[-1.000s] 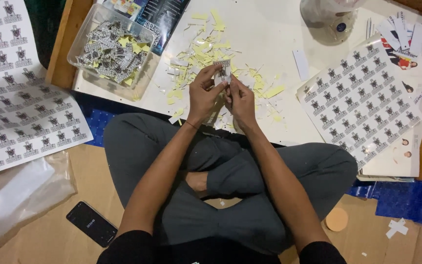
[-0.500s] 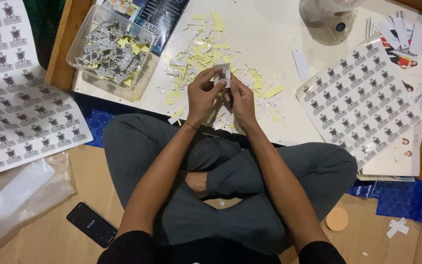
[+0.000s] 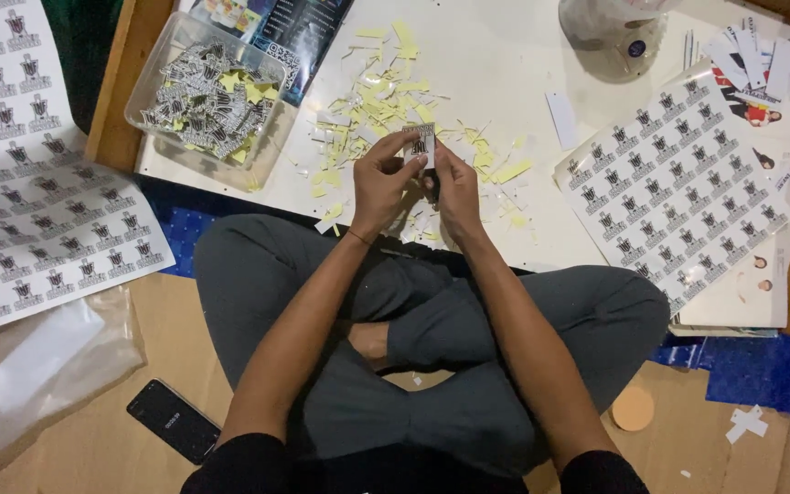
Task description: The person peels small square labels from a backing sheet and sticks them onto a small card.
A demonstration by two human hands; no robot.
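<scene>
One sticker [image 3: 421,146], two hands

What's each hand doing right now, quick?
Left hand: closed, fingers pinching the small printed sticker.
Right hand: closed on the same sticker from the other side.

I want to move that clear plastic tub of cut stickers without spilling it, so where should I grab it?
Grip the clear tub by its two long rim edges, coming straight down from above with a hand on each side. It is shallow, open-topped and heaped with loose cut stickers, so a level two-sided lift is probably safest. Its near wall sits close to the white board's edge.
</scene>
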